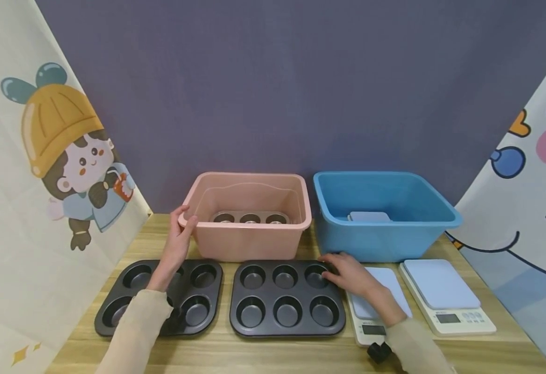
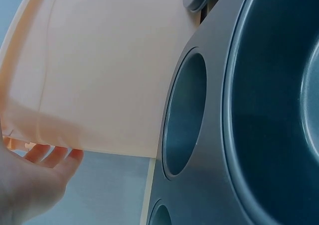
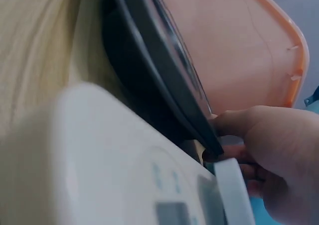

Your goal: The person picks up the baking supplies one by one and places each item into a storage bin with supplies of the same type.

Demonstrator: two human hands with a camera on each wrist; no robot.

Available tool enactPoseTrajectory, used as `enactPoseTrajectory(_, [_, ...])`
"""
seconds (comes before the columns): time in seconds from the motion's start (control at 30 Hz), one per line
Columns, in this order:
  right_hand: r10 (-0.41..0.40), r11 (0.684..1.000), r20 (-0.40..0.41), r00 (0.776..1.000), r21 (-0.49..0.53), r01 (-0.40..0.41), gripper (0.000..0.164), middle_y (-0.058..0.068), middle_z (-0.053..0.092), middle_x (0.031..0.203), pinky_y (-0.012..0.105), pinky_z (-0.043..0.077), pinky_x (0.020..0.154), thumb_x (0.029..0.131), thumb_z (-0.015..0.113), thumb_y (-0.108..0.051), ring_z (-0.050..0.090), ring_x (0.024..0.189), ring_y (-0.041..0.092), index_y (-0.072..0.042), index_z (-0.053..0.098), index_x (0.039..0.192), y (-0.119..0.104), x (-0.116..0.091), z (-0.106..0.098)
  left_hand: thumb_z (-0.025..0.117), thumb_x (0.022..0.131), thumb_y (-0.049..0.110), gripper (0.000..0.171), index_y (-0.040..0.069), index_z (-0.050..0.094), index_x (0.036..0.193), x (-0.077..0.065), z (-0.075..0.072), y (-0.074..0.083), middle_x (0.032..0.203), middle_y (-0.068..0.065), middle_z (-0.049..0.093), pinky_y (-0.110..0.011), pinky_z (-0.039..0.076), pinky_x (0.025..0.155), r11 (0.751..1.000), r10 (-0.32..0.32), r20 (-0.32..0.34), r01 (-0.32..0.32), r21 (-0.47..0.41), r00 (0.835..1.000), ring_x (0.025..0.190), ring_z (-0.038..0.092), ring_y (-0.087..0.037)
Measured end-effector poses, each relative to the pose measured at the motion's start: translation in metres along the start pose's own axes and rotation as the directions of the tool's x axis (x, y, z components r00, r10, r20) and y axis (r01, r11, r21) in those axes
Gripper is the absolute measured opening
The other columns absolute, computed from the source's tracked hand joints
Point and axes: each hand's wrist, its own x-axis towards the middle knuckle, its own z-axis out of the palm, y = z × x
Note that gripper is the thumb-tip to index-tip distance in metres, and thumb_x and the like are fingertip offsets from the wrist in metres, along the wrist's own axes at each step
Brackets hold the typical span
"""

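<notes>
At the front left corner of the pink plastic bin, my left hand holds the rim, thumb at the front and fingers on the side. The left wrist view shows those fingers curled at the bin's edge. My right hand pinches the far right corner of a dark muffin pan in the middle of the table. In the right wrist view the thumb lies on top of the pan's corner with fingers below. Another dark muffin pan lies under my left forearm.
A blue bin stands right of the pink one, with a pale flat-topped item inside. A muffin pan sits in the pink bin. Two kitchen scales lie at right, one partly beneath my right arm.
</notes>
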Motion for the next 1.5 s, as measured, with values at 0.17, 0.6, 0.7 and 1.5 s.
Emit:
enactPoseTrajectory(0.17, [0.013, 1.000, 0.000, 1.000, -0.016, -0.012, 0.037, 0.009, 0.070, 0.119, 0.050, 0.050, 0.093, 0.091, 0.072, -0.024, 0.064, 0.108, 0.029, -0.008, 0.065, 0.125, -0.003, 0.003, 0.005, 0.045, 0.106, 0.028, 0.052, 0.013, 0.021, 0.150, -0.001, 0.001, -0.001, 0.157, -0.015, 0.023, -0.039, 0.031, 0.114, 1.000, 0.015, -0.007, -0.015, 0.003, 1.000, 0.140, 0.034, -0.027])
enactPoseTrajectory(0.6, [0.024, 0.999, -0.029, 0.999, 0.028, -0.023, 0.032, 0.006, 0.071, 0.113, 0.047, 0.052, 0.089, 0.090, 0.074, -0.018, 0.065, 0.103, 0.025, -0.011, 0.067, 0.120, -0.002, 0.005, -0.002, 0.046, 0.106, 0.026, 0.053, 0.013, 0.020, 0.151, 0.004, 0.003, -0.003, 0.158, -0.017, 0.021, -0.049, 0.025, 0.119, 0.999, 0.044, -0.004, -0.044, -0.008, 0.999, 0.143, 0.030, -0.028])
enactPoseTrajectory(0.7, [0.006, 0.999, -0.049, 0.999, 0.034, -0.004, 0.033, 0.006, 0.071, 0.114, 0.046, 0.053, 0.089, 0.090, 0.073, -0.017, 0.065, 0.104, 0.026, -0.009, 0.067, 0.121, -0.003, 0.003, -0.005, 0.045, 0.106, 0.026, 0.052, 0.011, 0.022, 0.150, 0.003, 0.003, -0.002, 0.157, -0.018, 0.022, -0.045, 0.026, 0.117, 0.998, 0.056, -0.005, -0.056, -0.003, 0.998, 0.142, 0.031, -0.028])
enactPoseTrajectory(1.5, [-0.012, 0.996, -0.170, 0.985, 0.085, 0.027, 0.031, -0.001, 0.066, 0.108, 0.033, 0.052, 0.073, 0.089, 0.074, -0.019, 0.060, 0.087, 0.011, -0.017, 0.064, 0.118, -0.020, -0.007, -0.032, 0.045, 0.106, 0.019, 0.054, 0.006, 0.018, 0.151, -0.008, 0.002, 0.022, 0.156, -0.022, 0.022, -0.039, 0.029, 0.114, 0.999, -0.011, 0.023, 0.011, -0.034, 1.000, 0.140, 0.032, -0.030])
